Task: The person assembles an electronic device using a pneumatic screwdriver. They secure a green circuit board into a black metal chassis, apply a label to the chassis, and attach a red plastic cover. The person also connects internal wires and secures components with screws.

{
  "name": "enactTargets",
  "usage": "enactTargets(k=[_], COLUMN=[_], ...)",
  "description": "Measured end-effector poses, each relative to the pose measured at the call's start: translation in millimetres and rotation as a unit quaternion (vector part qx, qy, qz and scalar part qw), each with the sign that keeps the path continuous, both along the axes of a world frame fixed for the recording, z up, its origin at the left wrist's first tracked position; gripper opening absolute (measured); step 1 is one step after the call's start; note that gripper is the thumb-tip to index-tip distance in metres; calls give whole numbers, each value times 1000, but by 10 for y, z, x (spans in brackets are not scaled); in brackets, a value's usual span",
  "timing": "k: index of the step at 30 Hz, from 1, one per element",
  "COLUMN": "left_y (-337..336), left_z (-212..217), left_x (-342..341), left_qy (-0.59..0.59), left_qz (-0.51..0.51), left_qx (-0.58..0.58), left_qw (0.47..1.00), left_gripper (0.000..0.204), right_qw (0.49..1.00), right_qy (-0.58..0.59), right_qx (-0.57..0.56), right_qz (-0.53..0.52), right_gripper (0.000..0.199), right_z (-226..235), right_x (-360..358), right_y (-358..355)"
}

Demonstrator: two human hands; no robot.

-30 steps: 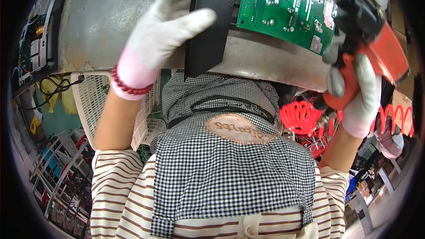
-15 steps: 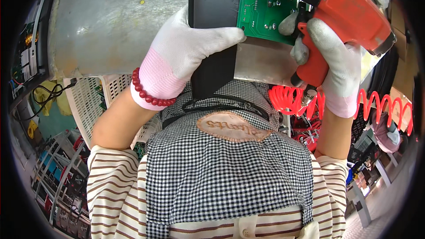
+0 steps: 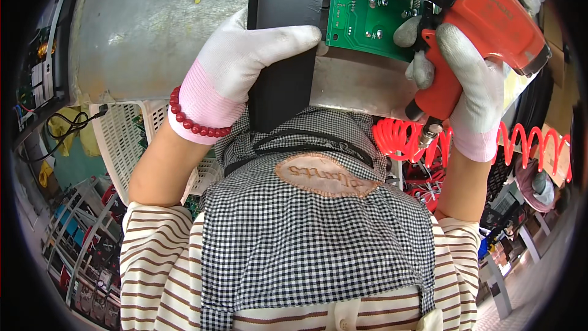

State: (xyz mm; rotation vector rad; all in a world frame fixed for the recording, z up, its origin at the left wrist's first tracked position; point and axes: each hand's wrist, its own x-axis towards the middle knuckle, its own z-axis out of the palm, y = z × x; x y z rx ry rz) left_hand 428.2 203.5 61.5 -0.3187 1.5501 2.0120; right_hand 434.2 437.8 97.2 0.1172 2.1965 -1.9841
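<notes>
My left hand (image 3: pixel 236 55), in a white knit glove with a pink cuff, grips a black panel (image 3: pixel 288 12), its thumb lying across the front face. Just right of the panel is a green circuit board (image 3: pixel 367 9) with solder joints on its face; my left thumb tip ends near its lower left corner. A red pistol-shaped air tool (image 3: pixel 490 18) with a black front end is in my right hand (image 3: pixel 468 79), gloved the same way, fingers wrapped round its handle. The tool's front end reaches over the board's right side, and its tip is out of view.
The metal worktop (image 3: pixel 153 30) spreads to the left. A coiled red air hose (image 3: pixel 401 138) hangs at the right, below the tool. Under the worktop stands a white plastic basket (image 3: pixel 116 141). Wire racks (image 3: pixel 79 239) holding parts are at the lower left.
My left hand and the black panel have shifted left, and the thumb has come off the circuit board's corner. The air tool and my right hand have moved slightly right.
</notes>
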Motion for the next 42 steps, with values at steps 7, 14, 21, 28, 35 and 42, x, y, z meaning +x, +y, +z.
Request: enactTargets(k=[7, 14, 21, 28, 35, 42], left_y=[-3, 57, 82, 126, 71, 69], left_z=[2, -36, -90, -80, -69, -73], left_x=[14, 28, 25, 46, 41, 11], left_qy=[17, 49, 86, 55, 62, 58], left_qz=[-10, -13, -26, -3, -12, -7], left_qx=[-13, 6, 34, 50, -4, -8], left_qw=[1000, 999, 995, 997, 998, 998], left_gripper=[30, 31, 30, 27, 31, 32], right_qw=[1000, 996, 997, 994, 999, 990], right_qy=[4, -33, 60, 75, 32, -64], right_qx=[27, 75, 17, -66, -10, 126], right_qz=[14, -47, -48, -42, -42, -22], right_gripper=[38, 51, 41, 41, 50, 23], right_z=[22, 348, 173, -129, 10, 522], right_x=[16, 380, 272, 142, 258, 426], right_y=[129, 395, 535, 740, 642, 481])
